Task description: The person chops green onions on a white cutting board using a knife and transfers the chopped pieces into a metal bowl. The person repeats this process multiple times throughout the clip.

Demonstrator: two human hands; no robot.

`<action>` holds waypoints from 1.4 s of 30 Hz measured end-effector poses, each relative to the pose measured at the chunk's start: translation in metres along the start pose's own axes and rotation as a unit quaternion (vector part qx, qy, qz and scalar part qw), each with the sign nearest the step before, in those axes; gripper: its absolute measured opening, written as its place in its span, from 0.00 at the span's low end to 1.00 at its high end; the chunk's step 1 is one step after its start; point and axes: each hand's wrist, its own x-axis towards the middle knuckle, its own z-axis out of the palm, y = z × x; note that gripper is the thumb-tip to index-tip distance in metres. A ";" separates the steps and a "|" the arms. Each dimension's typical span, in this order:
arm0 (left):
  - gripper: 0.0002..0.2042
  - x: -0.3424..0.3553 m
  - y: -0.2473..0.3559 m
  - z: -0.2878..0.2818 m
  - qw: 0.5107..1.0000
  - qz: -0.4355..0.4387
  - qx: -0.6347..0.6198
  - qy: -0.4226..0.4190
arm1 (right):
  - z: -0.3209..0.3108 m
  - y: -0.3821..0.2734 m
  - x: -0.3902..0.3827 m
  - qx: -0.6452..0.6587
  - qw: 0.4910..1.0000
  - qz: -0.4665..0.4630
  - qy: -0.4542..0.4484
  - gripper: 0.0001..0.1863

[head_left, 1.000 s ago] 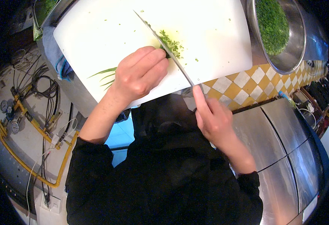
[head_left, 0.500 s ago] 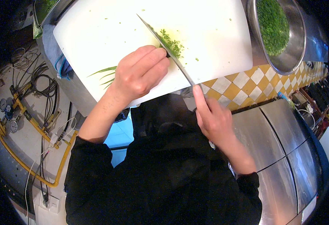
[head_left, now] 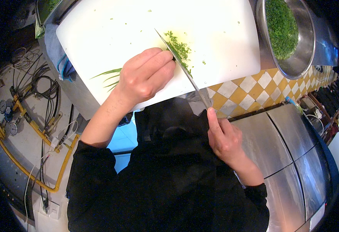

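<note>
My left hand is curled on the white cutting board, gripping thin green stalks like scallions, whose leaf ends stick out to the left beneath it. A long knife lies diagonally just beside those fingertips, its tip toward the back left. Below the board's front edge, my right hand is closed around the knife's handle, thumb pointing along it. Finely chopped greens lie along the blade's right side, and small scattered bits dot the board. The stalks' cut ends are mostly hidden by the fingers and blade.
A steel bowl of chopped greens sits right of the board; a green-filled container and blue cloth are left. Gas pipes, gauges and cables lie lower left, steel panels lower right, checkered tiles beyond.
The knife and my right hand have shifted toward me and rightward, drawing the blade's tip back across the board. More chopped bits show along the blade. My left hand has barely moved.
</note>
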 end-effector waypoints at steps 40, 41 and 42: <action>0.09 -0.002 0.003 -0.008 0.999 -0.029 -0.004 -0.043 | -0.010 -0.002 -0.011 -0.016 1.000 -0.001 -0.019 0.32; 0.09 -0.002 0.004 -0.008 0.999 -0.032 -0.004 -0.042 | -0.011 -0.002 -0.010 -0.014 1.000 -0.003 -0.021 0.31; 0.09 -0.002 0.004 -0.008 0.998 -0.035 -0.005 -0.042 | -0.012 -0.002 -0.009 -0.011 1.000 -0.005 -0.023 0.31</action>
